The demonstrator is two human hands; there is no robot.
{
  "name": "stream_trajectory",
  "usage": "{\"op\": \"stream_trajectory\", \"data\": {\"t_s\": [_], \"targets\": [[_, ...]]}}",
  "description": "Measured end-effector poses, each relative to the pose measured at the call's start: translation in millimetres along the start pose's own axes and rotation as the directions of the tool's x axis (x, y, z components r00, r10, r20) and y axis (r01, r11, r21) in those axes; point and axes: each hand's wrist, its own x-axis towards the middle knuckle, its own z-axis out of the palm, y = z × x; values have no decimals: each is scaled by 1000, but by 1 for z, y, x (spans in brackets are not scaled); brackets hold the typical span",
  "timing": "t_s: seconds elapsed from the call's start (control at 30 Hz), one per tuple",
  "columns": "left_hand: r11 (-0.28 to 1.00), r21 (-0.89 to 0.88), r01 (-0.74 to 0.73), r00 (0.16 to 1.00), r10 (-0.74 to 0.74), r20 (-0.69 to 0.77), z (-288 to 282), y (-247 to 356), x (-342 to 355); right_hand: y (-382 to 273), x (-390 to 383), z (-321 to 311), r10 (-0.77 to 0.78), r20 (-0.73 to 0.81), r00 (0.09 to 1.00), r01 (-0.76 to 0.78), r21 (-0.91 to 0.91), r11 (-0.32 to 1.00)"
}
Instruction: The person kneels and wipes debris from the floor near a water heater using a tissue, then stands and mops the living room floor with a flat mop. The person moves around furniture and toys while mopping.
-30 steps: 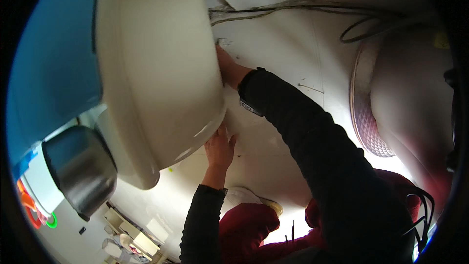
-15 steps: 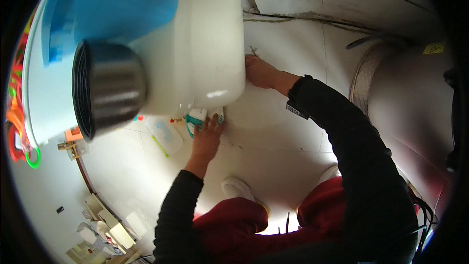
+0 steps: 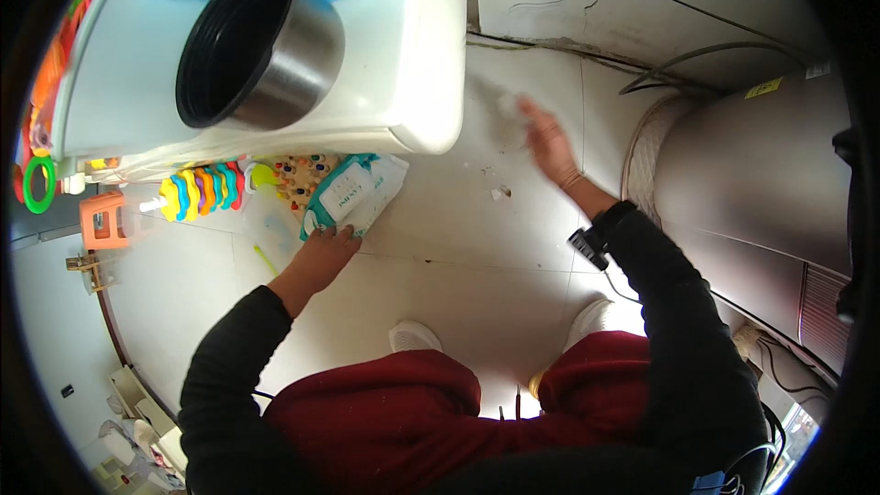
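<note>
My left hand (image 3: 323,261) grips the near edge of a white and teal pack of wet wipes (image 3: 376,197), its lid facing up. The pack lies against the lower front of a white cabinet-like unit. Farther right, my right hand (image 3: 550,145) is over the pale floor, smeared by motion. A faint whitish blur lies by its fingertips; whether it holds anything is unclear. Small bits of debris (image 3: 500,192) lie on the floor below that hand.
A steel pot with a black inside (image 3: 312,64) rests on the white unit (image 3: 431,82). Stacked colourful toy rings (image 3: 202,192), a pegged wooden toy (image 3: 295,174) and an orange stool (image 3: 103,220) are at left. A large grey cylindrical appliance (image 3: 742,174) and a cable (image 3: 678,50) are at right.
My left hand and the wipes pack have moved left and more of the pack shows. My right hand has come away from the white unit's edge to the right. The view has shifted.
</note>
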Motion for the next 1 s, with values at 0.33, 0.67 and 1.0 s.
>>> {"op": "stream_trajectory", "data": {"t_s": [0.33, 0.67, 1.0], "targets": [[856, -503, 116, 862, -339, -378, -48, -11, -47, -9, -55, 68, 46, -40, 998, -61, -770, 635], [831, -445, 335, 710, -533, -461, -53, -24, -132, -28, -32, 120, -99, 204, 974, 147, -239, 960], [772, -453, 445, 727, -607, -321, 40, -22, -102, 20, 112, 40, 76, 32, 997, -46, -560, 827]]}}
